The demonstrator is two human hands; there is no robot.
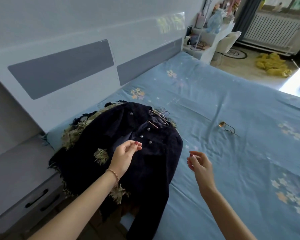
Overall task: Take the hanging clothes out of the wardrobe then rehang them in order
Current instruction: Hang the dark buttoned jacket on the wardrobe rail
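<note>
A dark navy buttoned jacket (145, 153) lies on top of a pile of clothes on the blue bed (232, 118), with a fringed dark and green garment (80, 129) under it. Several hangers (158, 116) stick out at the collar end. My left hand (126, 153) hovers over the jacket near its buttons, fingers loosely curled and holding nothing. My right hand (199, 163) hangs above the sheet just right of the jacket, also loosely curled with nothing in it. The wardrobe is out of view.
A white and grey headboard (62, 66) runs along the left. A grey bedside drawer unit (24, 187) stands at lower left. A small gold object with a dark cord (222, 124) lies on the sheet. Yellow fabric (272, 64) sits on the floor near a radiator (272, 30).
</note>
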